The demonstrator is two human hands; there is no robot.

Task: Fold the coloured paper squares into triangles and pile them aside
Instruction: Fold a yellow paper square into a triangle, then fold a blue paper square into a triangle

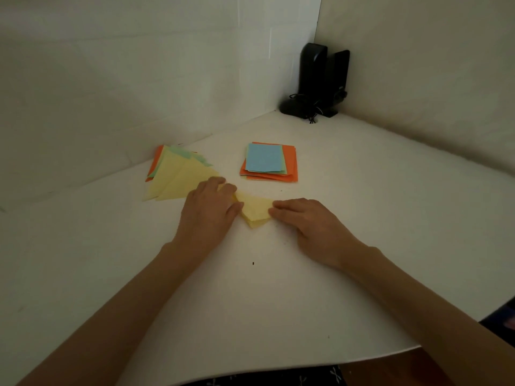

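Left hand [207, 210] palm down on the bench [362, 218], fingers bent at the knuckles and laid over the left end of a folded yellow paper [255, 210]. Thumb lies along the paper's left edge. Whether any finger hooks under the sheet cannot be told.

Right hand [309, 221] also palm down, fingers nearly straight, fingertips resting on the paper's right corner. It presses rather than pinches.

The hands are apart, with the yellow paper spanning the gap between them. Only its middle shows. The upper edge runs from hand to hand and the lower point faces the person, a triangle shape with two layers visible at the tip. It lies flat on the bench.

Beyond the left hand, to the left: pile of folded triangles [178, 176], yellow ones on top, green and orange edges fanned out beneath. Its near right corner reaches the left hand's knuckles, though contact is not clear.

Beyond the gap between the hands, well apart from the fingertips: stack of squares [269, 162], unfolded, a blue sheet on top, pale green and orange below, edges unevenly aligned. It is separate from the triangle pile, with bare bench between.

Far corner where two pale walls [111, 79] meet: a pair of black speakers [320, 82], upright, cable bunched at the base.

Small dark speck [253, 263] on the bench near the forearms.
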